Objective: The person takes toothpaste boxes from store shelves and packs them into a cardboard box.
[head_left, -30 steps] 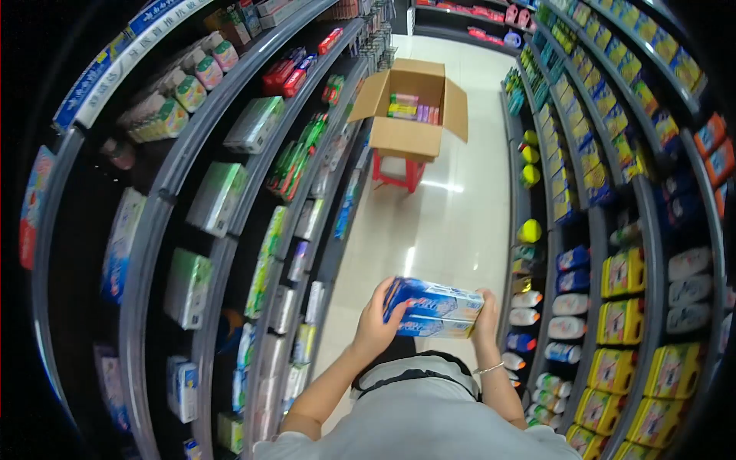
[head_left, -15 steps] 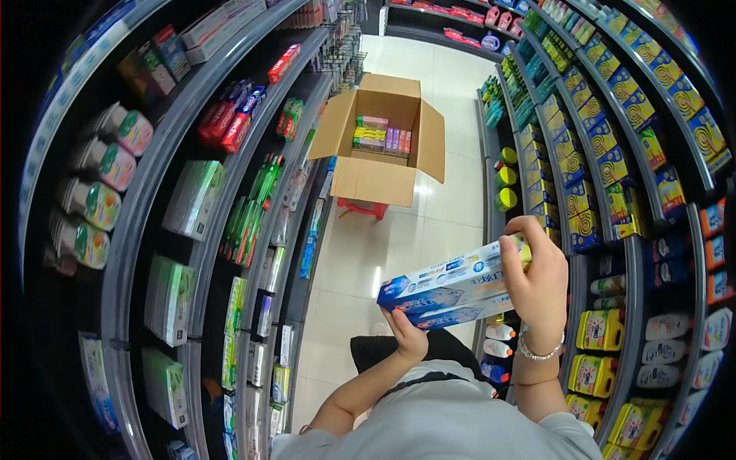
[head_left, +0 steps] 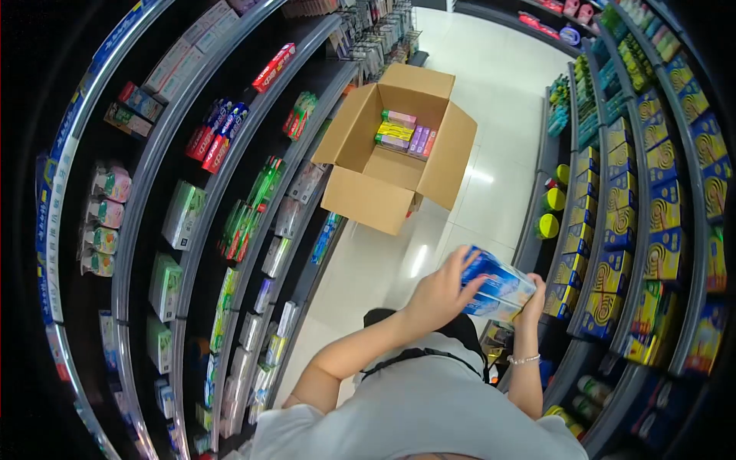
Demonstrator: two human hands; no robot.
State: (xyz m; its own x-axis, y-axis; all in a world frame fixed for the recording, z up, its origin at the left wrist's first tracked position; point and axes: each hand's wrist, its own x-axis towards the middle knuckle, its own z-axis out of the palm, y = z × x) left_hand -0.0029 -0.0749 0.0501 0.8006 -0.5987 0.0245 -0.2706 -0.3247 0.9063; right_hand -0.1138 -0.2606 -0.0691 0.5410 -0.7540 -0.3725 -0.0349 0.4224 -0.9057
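Observation:
Between my hands, in front of my waist, are stacked blue-and-white toothpaste boxes (head_left: 497,282), turned with their blue faces toward me. My right hand (head_left: 530,305) is closed around their right end. At the left end, my left hand (head_left: 443,295) has its thumb and fingers around the boxes, pressing their edges. Farther forward stands an opened cardboard carton (head_left: 366,201) with its flaps folded out. Several small boxes (head_left: 395,132) in pink, yellow, purple and red lie at the far side of its inside.
A shelf rack on the left holds green toothbrush packs (head_left: 244,222), red-and-blue toothpaste boxes (head_left: 222,138) and white-green cartons (head_left: 184,215). On the right, shelves carry yellow-and-blue boxes (head_left: 663,257) and yellow-lidded containers (head_left: 547,225). Tiled floor (head_left: 460,100) runs between them.
The toothpaste boxes have turned, showing their blue faces more. My left hand has moved up to their left end, my right hand down. The view has swung, shifting the carton rightward.

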